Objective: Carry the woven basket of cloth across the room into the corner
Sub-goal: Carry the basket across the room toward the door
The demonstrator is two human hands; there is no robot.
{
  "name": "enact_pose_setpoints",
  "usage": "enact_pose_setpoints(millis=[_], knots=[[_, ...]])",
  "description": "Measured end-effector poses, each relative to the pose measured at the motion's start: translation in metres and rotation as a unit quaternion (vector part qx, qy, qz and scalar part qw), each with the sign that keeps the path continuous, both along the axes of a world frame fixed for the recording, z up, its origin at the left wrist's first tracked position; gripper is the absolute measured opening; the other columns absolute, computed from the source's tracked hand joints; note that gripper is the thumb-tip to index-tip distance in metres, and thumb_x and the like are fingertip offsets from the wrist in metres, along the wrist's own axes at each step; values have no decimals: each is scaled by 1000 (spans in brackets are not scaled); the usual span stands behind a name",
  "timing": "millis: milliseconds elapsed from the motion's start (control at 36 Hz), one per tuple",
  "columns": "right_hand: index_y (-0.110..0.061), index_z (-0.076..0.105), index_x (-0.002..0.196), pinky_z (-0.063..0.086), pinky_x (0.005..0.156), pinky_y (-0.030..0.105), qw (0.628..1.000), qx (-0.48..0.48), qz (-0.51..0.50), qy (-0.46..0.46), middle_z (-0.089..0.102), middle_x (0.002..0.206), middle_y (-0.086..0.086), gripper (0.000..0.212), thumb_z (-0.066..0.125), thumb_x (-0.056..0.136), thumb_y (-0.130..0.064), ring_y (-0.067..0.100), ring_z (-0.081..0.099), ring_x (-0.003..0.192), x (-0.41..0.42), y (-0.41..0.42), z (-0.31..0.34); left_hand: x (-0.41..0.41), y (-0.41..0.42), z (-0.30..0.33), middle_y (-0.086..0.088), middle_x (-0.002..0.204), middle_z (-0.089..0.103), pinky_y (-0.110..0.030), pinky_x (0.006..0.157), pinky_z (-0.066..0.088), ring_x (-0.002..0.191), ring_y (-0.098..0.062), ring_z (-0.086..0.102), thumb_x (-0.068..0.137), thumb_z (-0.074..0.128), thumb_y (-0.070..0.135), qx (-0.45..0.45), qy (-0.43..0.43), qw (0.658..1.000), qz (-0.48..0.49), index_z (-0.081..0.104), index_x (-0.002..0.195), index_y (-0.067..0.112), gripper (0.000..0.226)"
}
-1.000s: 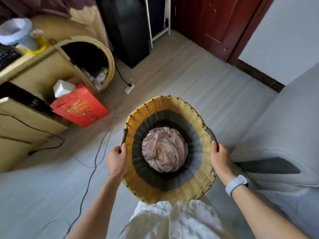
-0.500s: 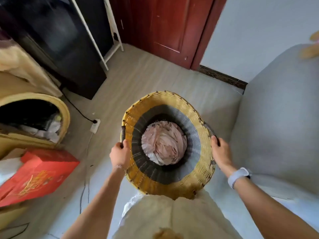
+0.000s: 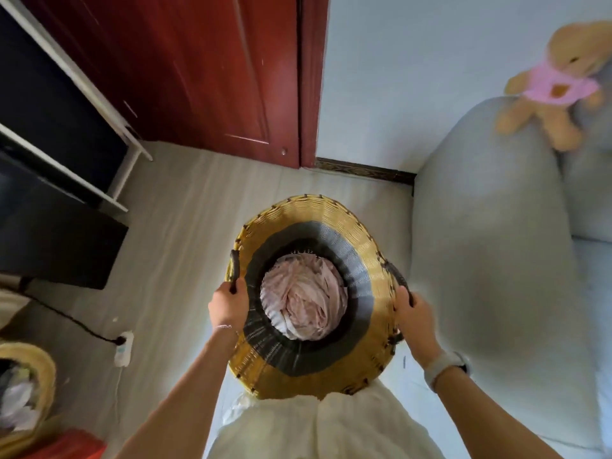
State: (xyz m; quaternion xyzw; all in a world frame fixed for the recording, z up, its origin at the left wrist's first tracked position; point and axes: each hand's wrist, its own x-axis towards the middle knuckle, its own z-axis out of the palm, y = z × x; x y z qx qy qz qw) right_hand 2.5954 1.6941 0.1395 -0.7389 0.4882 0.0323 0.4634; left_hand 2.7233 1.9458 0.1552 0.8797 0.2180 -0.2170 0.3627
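Sofa [image 3: 490,260] in grey fabric is seen along the right side, with a plush toy [image 3: 556,87] perched on its arm. Red door [image 3: 198,71] and a black cabinet [image 3: 49,233] are observed at the far and left sides of the pale floor [image 3: 185,233]. Woven basket [image 3: 331,223] is held above the floor, just beside the sofa, in front of the person's body. Pink cloth [image 3: 304,303] is bundled at its bottom. Left hand [image 3: 228,308] is clenched on the left handle, right hand [image 3: 415,323] on the right handle. A wristband [image 3: 443,366] is worn on the right wrist.
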Motion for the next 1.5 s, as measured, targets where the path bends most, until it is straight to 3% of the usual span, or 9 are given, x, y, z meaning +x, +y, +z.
enact_pose_setpoints(millis=[278, 361, 583, 667, 778, 1056, 1278, 1389, 1500], knots=[[4, 57, 98, 45, 68, 35, 997, 10, -69, -17, 61, 90, 29, 46, 34, 96, -36, 30, 52, 76, 119, -116, 15, 149, -125, 21, -2, 56, 42, -24, 48, 30, 49, -15, 38, 96, 41, 30, -26, -23, 996, -79, 49, 66, 9, 37], [3, 55, 102, 47, 70, 39, 996, 19, -87, -3, 60, 99, 31, 48, 34, 95, -40, 27, 49, 75, 139, -136, 9, 169, -152, 11, -2, 58, 44, -23, 48, 33, 50, -15, 40, 97, 40, 29, -44, -9, 995, -92, 52, 77, 8, 31], [1, 50, 81, 30, 55, 25, 993, 0, -115, 16, 41, 70, 13, 43, 34, 97, -35, 22, 38, 65, 212, -184, -4, 261, -203, -25, -3, 65, 49, -22, 54, 41, 59, -16, 48, 97, 37, 35, -57, 38, 991, -117, 57, 88, 7, 36], [-5, 47, 79, 30, 55, 24, 989, -21, -145, 20, 40, 67, 10, 37, 33, 97, -34, 17, 36, 60, 248, -210, -5, 311, -234, -29, -9, 72, 51, -37, 70, 48, 71, -25, 51, 96, 38, 35, -59, 37, 986, -151, 60, 89, 4, 39], [-7, 46, 73, 33, 58, 27, 983, -22, -178, 36, 42, 66, 11, 35, 34, 96, -31, 23, 38, 63, 287, -236, -17, 356, -276, -40, -14, 86, 57, -40, 82, 51, 86, -31, 57, 96, 36, 35, -54, 58, 981, -178, 60, 96, 2, 41], [-7, 48, 91, 41, 64, 29, 982, -4, -169, 78, 50, 77, 11, 27, 31, 98, -27, 24, 47, 73, 332, -293, -68, 401, -337, -93, -5, 66, 47, -25, 55, 35, 62, -16, 43, 95, 41, 29, -99, 107, 979, -142, 55, 85, 6, 29], [1, 47, 120, 44, 88, 45, 982, 18, -150, 116, 56, 115, 22, 38, 27, 100, -25, 35, 53, 101, 339, -339, -125, 392, -371, -153, -12, 88, 60, -26, 68, 46, 76, -19, 55, 96, 41, 26, -80, 132, 983, -104, 60, 98, 3, 30], [-2, 46, 120, 45, 88, 49, 983, 38, -138, 118, 53, 98, 13, 39, 25, 99, -28, 32, 53, 94, 336, -357, -155, 377, -389, -180, -11, 89, 62, -31, 76, 45, 79, -21, 58, 97, 39, 25, -42, 100, 991, -76, 61, 94, 7, 29], [-6, 49, 98, 46, 76, 44, 983, 73, -130, 103, 52, 76, 7, 29, 27, 99, -24, 30, 52, 82, 333, -370, -181, 362, -406, -208, -13, 87, 61, -33, 74, 50, 80, -26, 57, 97, 40, 27, -2, 86, 995, -50, 65, 98, 2, 35]])
